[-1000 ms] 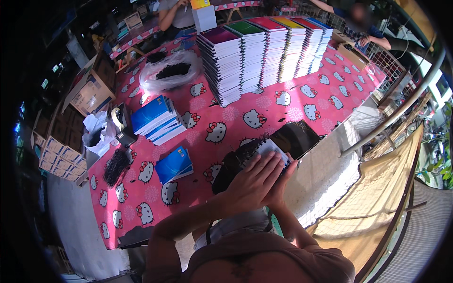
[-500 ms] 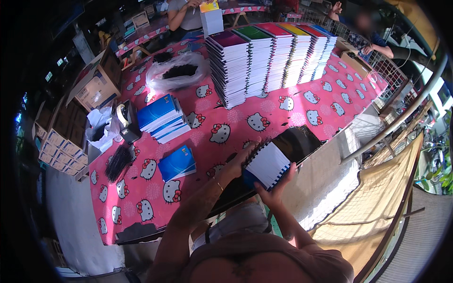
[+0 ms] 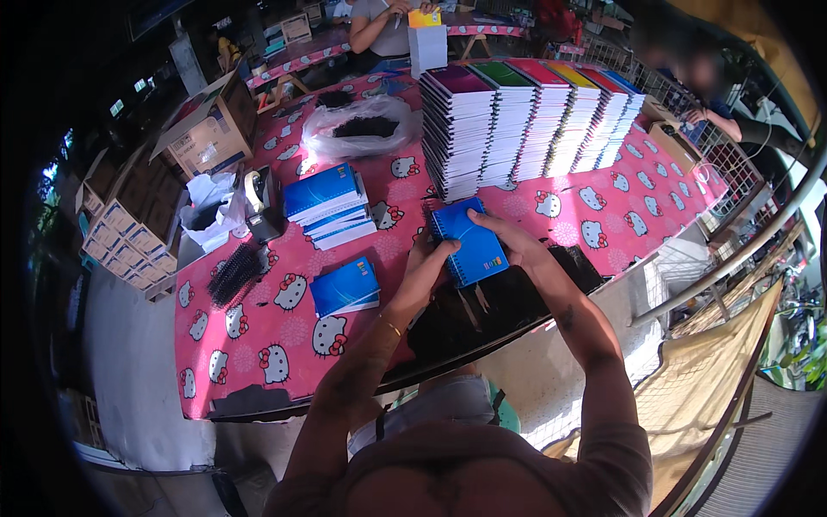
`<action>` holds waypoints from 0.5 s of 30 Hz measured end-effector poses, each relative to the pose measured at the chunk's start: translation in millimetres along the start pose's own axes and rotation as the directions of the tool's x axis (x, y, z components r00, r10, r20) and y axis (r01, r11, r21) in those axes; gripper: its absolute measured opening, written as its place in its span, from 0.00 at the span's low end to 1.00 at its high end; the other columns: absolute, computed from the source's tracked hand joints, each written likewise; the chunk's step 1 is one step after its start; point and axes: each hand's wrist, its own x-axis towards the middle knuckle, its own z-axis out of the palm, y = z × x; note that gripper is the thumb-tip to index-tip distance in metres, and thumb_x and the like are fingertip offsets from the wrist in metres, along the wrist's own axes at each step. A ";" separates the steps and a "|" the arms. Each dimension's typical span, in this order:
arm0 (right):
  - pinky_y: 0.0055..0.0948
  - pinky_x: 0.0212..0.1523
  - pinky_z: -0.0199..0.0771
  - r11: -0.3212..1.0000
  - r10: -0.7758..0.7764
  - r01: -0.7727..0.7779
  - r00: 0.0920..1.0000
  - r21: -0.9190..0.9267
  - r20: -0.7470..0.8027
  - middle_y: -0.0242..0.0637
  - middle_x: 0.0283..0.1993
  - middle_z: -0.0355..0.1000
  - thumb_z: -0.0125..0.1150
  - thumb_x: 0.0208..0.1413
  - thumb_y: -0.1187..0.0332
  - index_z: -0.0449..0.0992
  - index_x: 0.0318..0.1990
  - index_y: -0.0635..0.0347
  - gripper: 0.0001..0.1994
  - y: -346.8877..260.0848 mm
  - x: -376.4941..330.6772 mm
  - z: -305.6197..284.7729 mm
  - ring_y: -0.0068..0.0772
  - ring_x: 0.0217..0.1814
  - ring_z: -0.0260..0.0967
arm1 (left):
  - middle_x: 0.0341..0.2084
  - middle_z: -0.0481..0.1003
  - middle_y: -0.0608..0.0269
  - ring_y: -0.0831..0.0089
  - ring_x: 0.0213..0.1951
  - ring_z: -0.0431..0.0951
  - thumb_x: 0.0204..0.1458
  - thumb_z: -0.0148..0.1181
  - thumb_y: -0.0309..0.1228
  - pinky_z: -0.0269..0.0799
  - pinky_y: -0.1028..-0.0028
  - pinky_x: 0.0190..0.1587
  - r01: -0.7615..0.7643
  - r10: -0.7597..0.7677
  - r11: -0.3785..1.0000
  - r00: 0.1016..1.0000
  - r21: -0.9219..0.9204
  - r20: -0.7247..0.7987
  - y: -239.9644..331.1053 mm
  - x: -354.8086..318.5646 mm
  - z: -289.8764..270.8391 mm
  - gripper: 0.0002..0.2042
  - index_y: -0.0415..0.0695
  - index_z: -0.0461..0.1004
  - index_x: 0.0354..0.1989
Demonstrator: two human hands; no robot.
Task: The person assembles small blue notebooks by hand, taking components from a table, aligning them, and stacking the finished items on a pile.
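Both hands grip a blue spiral notebook point(image 3: 474, 248) over the table's dark front part, its cover facing up. My left hand point(image 3: 429, 263) holds the coil side, its thumb on the cover. My right hand point(image 3: 508, 234) wraps the far right side, its thumb near the top edge. Whether more notebooks lie beneath the top one is hidden. To the left lie a few blue-covered booklets point(image 3: 345, 287), with a taller pile of blue booklets point(image 3: 323, 200) beyond. A bundle of black coils point(image 3: 234, 274) rests farther left.
Tall rows of spiral notebooks point(image 3: 461, 129) in several colours stand at the back. A plastic bag of black coils point(image 3: 357, 127), a tape dispenser point(image 3: 261, 207) and cardboard boxes point(image 3: 207, 129) are to the left. Other people sit across the table point(image 3: 293, 332) and behind the mesh fence point(image 3: 732, 155).
The held notebook has turned from showing its page edges to showing its blue cover, and moved farther from my body. My right hand has shifted from its near side to its far right side.
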 end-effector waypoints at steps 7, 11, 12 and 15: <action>0.31 0.45 0.79 0.926 0.219 -0.267 0.956 -0.268 -0.195 0.39 0.46 0.76 0.62 0.59 0.45 0.71 0.55 0.61 0.29 -4.0 23.0 -9.4 0.32 0.42 0.77 | 0.48 0.75 0.60 0.69 0.51 0.72 0.56 0.60 0.38 0.64 0.68 0.57 0.146 -0.137 0.987 0.982 0.062 -0.128 -2.4 4.8 -4.2 0.21 0.38 0.71 0.54; 0.32 0.46 0.78 0.924 0.211 -0.283 0.939 -0.258 -0.272 0.41 0.49 0.76 0.59 0.60 0.43 0.70 0.58 0.61 0.31 -6.7 28.6 -13.0 0.34 0.46 0.77 | 0.49 0.74 0.54 0.66 0.51 0.74 0.54 0.62 0.35 0.67 0.65 0.56 0.050 -0.075 0.992 0.970 -0.117 -0.230 -20.6 12.7 5.4 0.27 0.38 0.64 0.61; 0.32 0.47 0.78 0.945 0.180 -0.247 0.940 -0.213 -0.289 0.42 0.49 0.75 0.58 0.61 0.44 0.69 0.58 0.62 0.31 -5.8 26.5 -14.2 0.35 0.47 0.76 | 0.50 0.74 0.54 0.66 0.52 0.73 0.54 0.62 0.34 0.67 0.65 0.56 0.026 -0.073 0.985 0.959 -0.171 -0.273 -13.5 12.9 15.8 0.29 0.38 0.62 0.63; 0.35 0.50 0.78 0.966 0.191 -0.226 0.952 -0.129 -0.239 0.43 0.52 0.74 0.56 0.63 0.45 0.67 0.61 0.63 0.30 -2.6 20.0 -4.5 0.36 0.51 0.75 | 0.56 0.67 0.49 0.63 0.56 0.69 0.55 0.57 0.37 0.64 0.64 0.60 0.083 -0.211 0.914 0.933 -0.397 -0.291 -18.0 15.4 31.0 0.32 0.36 0.55 0.66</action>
